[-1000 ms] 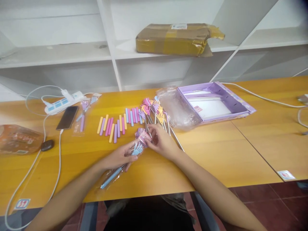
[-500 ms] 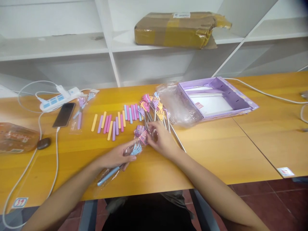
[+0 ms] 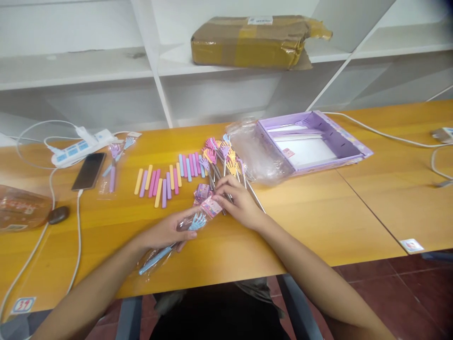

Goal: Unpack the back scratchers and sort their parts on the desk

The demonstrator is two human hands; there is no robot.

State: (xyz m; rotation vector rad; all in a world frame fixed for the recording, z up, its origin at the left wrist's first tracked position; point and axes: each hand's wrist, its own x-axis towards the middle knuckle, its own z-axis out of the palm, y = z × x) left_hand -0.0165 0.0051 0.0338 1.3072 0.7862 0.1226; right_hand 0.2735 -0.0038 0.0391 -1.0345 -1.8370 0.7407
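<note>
My left hand (image 3: 173, 232) is closed around a blue back scratcher (image 3: 155, 259) in a clear plastic sleeve, its hand-shaped head pointing up and right. At the sleeve's far end, my right hand (image 3: 239, 200) pinches a pink printed header card (image 3: 211, 207). More printed cards (image 3: 201, 191) lie just behind it. Beyond my right hand is a pile of back scratchers (image 3: 226, 156) with pink, yellow, purple and blue heads and metal rods. Several coloured handle tubes (image 3: 157, 184) lie in loose rows to the left of the pile.
An open purple box (image 3: 313, 165) stands at the back right, beside crumpled clear plastic (image 3: 260, 151). On the left are bagged back scratchers (image 3: 112, 174), a phone (image 3: 89, 171), a power strip (image 3: 83, 148), cables and an orange package (image 3: 23, 208). A taped carton (image 3: 247, 42) sits on the shelf.
My right hand has come slightly closer to the sleeve and now pinches its header card, which shows more fully. The whole view has shifted a little. My left hand keeps its hold.
</note>
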